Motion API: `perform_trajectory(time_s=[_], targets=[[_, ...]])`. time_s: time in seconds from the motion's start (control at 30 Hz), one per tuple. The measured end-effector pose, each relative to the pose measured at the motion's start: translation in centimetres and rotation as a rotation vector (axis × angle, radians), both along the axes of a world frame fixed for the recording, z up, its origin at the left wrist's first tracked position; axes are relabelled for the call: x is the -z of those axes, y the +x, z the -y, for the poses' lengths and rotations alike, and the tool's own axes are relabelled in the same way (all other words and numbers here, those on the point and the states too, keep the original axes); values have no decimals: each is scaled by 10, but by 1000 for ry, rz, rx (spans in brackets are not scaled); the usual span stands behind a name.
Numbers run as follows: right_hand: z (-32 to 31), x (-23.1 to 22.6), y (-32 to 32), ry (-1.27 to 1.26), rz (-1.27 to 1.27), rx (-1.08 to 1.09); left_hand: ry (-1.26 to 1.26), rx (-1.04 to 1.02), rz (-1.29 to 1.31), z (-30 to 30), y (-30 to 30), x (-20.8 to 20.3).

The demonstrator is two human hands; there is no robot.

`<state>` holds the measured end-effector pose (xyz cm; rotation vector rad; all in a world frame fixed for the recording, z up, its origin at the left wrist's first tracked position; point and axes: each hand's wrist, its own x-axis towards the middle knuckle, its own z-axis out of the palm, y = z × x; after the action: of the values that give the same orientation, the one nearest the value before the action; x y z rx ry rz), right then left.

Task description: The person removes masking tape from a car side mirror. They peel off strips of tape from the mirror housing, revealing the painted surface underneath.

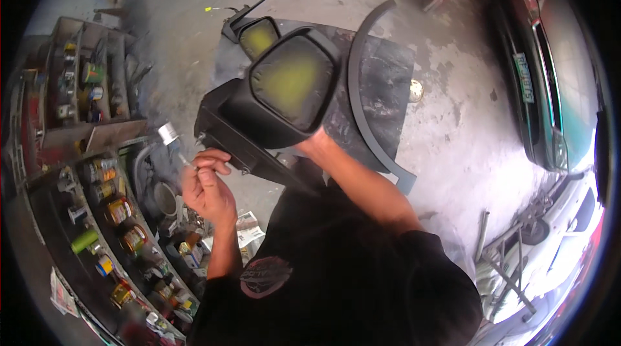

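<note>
A large black car side mirror (292, 77) is raised in front of me, a yellow-green patch across its glass. My right hand (314, 143) holds it from beneath; the fingers are hidden behind the housing. To the left of the mirror's black mounting arm, my left hand (211, 184) has its fingers closed on a thin tool with a silver cylindrical head (168, 133). Blur keeps its exact kind from showing. A second black side mirror (259, 36), also with yellow-green on the glass, lies beyond on a dark sheet-covered surface (388, 67).
A curved grey strip (354, 80) lies along the surface's right side. Shelves (81, 178) with several cans and bottles stand on the left. A dark green car (540, 80) is parked at right, near a metal stand (511, 268). Newspaper (249, 228) lies on the floor.
</note>
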<state>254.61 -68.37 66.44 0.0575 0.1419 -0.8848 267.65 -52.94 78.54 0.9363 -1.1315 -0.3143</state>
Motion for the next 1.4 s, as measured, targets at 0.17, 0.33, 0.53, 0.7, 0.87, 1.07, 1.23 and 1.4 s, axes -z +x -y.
perform_trajectory(time_s=[0.17,0.33,0.53,0.7,0.87,1.07,1.23,1.4], targets=[[17,-3,77,-51,-64,-249,-82,-71,34,15,30,-47],[39,46,93,-721,-780,-577,-26,-298,-66,12,86,-58],[101,147,0,-774,-862,-385,220,-582,-189,-23,135,-18],[208,111,1,-1028,-1103,-165,338,-739,-305,-60,168,21],[309,20,130,-1475,-1628,40,414,-839,-380,-104,186,75],[414,-3,267,-2183,-2146,335,400,-874,-479,-132,181,126],[487,49,315,-2246,-2259,272,486,-918,-536,-154,171,163],[456,21,323,-2052,-2070,44,514,-918,-584,-175,157,184]])
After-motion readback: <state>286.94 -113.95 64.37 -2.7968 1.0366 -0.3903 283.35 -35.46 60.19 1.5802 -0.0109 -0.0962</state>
